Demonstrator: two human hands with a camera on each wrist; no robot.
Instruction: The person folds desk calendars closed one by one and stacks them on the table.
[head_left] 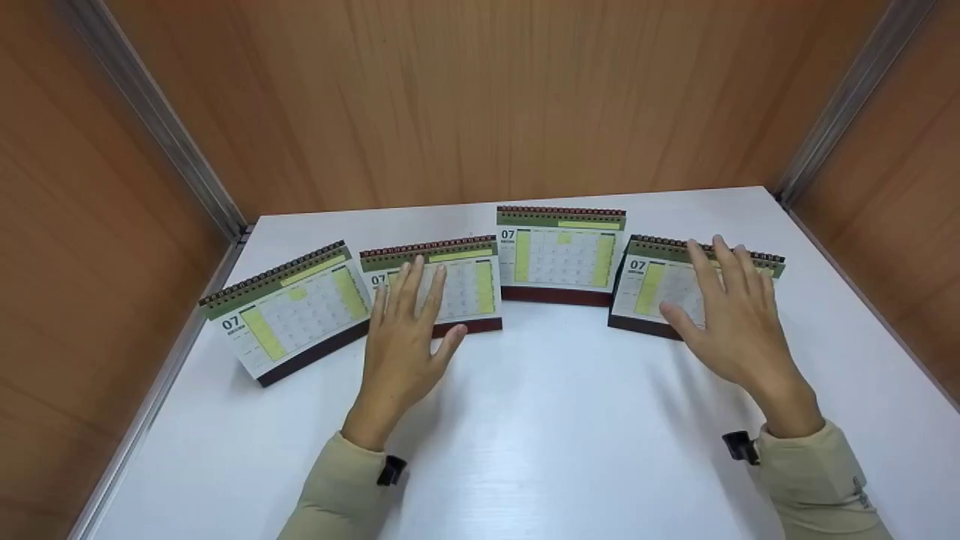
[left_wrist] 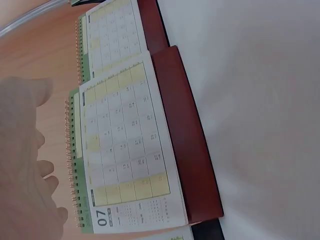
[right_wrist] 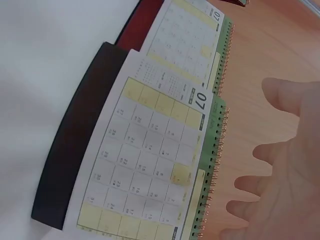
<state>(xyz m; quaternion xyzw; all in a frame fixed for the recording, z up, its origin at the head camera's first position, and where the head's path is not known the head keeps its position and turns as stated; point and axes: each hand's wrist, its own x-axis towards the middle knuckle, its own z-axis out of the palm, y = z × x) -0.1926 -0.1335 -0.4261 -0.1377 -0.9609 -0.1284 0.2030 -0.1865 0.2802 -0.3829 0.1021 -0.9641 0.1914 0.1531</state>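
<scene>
My left hand (head_left: 405,337), fingers straight, hovers in front of a desk calendar with a dark red base (head_left: 469,289). The left wrist view shows that calendar (left_wrist: 127,145) standing apart from the fingers. On the right, my right hand (head_left: 731,322) is spread before a desk calendar with a black base (head_left: 649,289). In the right wrist view this calendar (right_wrist: 145,155) also stands clear of the fingertips. Neither hand holds anything. All the calendars show page 07, with a green band and spiral binding along the top.
Another black-based calendar (head_left: 300,315) stands angled at the far left. A red-based one (head_left: 562,255) stands further back, between the hands. They share a white table (head_left: 555,435), with a wooden panel (head_left: 480,97) behind and more panels at the sides.
</scene>
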